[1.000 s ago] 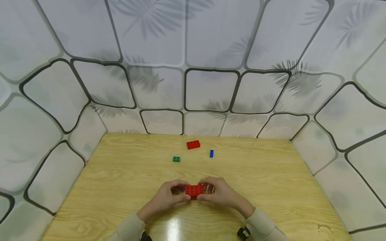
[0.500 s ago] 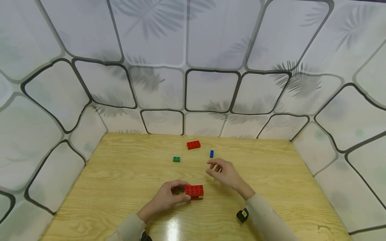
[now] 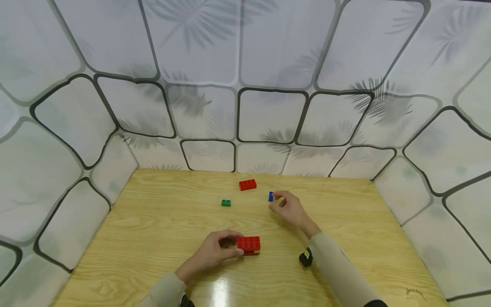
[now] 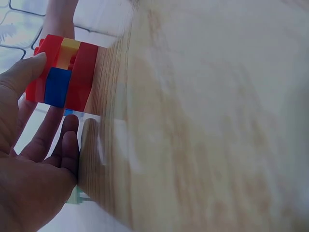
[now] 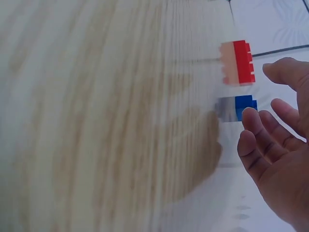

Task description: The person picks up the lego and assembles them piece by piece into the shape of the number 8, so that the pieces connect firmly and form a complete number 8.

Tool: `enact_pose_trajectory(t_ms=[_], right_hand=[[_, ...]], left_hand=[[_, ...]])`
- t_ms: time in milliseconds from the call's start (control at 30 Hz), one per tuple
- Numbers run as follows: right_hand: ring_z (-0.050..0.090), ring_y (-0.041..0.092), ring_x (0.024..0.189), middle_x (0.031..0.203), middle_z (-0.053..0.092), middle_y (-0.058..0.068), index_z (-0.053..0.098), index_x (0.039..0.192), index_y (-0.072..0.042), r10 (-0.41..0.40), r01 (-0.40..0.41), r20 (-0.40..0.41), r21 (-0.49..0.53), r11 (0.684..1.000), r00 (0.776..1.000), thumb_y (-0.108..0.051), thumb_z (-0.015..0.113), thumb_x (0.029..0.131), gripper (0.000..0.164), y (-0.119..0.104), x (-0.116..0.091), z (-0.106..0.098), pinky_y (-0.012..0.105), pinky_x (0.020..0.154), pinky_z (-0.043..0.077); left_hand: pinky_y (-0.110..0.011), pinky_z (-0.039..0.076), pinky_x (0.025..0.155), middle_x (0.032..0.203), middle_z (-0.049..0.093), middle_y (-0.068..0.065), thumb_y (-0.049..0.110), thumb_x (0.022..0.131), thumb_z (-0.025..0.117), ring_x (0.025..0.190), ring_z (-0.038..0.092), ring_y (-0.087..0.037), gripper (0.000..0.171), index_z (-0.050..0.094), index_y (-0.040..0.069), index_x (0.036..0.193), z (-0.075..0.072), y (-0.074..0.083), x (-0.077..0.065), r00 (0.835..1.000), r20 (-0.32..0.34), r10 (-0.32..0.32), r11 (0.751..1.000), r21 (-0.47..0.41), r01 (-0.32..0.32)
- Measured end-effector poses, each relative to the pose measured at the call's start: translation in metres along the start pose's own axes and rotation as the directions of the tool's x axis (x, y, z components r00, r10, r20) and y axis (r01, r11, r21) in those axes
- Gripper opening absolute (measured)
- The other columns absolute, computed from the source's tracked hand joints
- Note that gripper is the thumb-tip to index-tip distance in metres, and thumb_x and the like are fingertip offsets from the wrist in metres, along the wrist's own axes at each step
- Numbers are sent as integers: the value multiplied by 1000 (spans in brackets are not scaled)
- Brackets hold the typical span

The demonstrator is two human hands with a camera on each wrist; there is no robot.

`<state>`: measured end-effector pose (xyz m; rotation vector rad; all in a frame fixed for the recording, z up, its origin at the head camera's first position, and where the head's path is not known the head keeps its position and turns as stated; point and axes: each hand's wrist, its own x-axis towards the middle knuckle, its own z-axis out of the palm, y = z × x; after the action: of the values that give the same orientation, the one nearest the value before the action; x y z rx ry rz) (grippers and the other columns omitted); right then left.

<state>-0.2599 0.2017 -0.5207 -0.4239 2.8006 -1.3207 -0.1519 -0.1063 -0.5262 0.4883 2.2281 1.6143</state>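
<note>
My left hand (image 3: 212, 252) grips the left end of a stack of toy building bricks (image 3: 249, 244) standing on the table. In the left wrist view, the stack has a red brick (image 4: 81, 77) at the bottom, a yellow brick (image 4: 68, 50) and a blue brick (image 4: 58, 87) in the middle layer, and red on top. Farther forward, my right hand (image 3: 292, 212) reaches to a small blue brick (image 3: 270, 196) on the table. Its thumb and fingers are parted around that brick; the right wrist view shows no grip on the small brick (image 5: 244, 102).
A red brick (image 3: 247, 184) lies toward the back of the wooden table (image 3: 168, 213). Left of the small blue brick sits a small green brick (image 3: 226, 203). Patterned fabric walls (image 3: 272, 115) enclose the table's back and sides.
My right hand has left the stack and moved forward to the small blue brick. The left hand has stayed in place, holding the stack.
</note>
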Motion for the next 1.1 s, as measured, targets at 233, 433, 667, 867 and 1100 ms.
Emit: enact_pose_trajectory(t_ms=[233,433,667,867,1100], right_hand=[[62,20,90,126,65,17,60,142,-4,52,-52,0,-8,999,999,-20,78,95,53,5,12,1,31,75,51],[61,21,90,127,64,18,54,148,-3,63,-63,17,-8,998,998,-20,76,96,59,9,20,1,33,75,51],[59,19,84,122,67,19,57,145,1,61,-60,27,-41,997,998,-17,75,96,56,13,26,3,31,73,48],[55,16,79,119,67,20,59,142,3,54,-53,13,-59,997,998,-14,75,93,54,13,28,5,29,70,45],[54,17,79,117,68,20,62,138,4,34,-34,2,-111,993,999,-12,74,94,49,11,29,6,30,71,45]], left_hand=[[-30,54,95,132,73,-4,29,95,81,118,66,-21,40,72,16,133,0,-1,0,1000,6,9,1000,-4,-9],[-32,55,96,133,72,-5,29,96,80,119,66,-21,41,72,16,134,1,-1,0,1000,7,9,1000,-4,-9],[-30,54,95,133,72,-4,29,95,81,119,66,-22,40,72,16,133,0,-1,0,1000,5,3,1000,-4,-2],[-30,54,94,133,72,-4,29,96,80,119,66,-22,40,72,17,133,0,-1,0,1000,8,1,1000,-8,-1],[-28,53,93,133,72,-4,29,96,80,118,65,-22,40,72,17,133,0,0,0,1000,9,-3,1000,-4,3]])
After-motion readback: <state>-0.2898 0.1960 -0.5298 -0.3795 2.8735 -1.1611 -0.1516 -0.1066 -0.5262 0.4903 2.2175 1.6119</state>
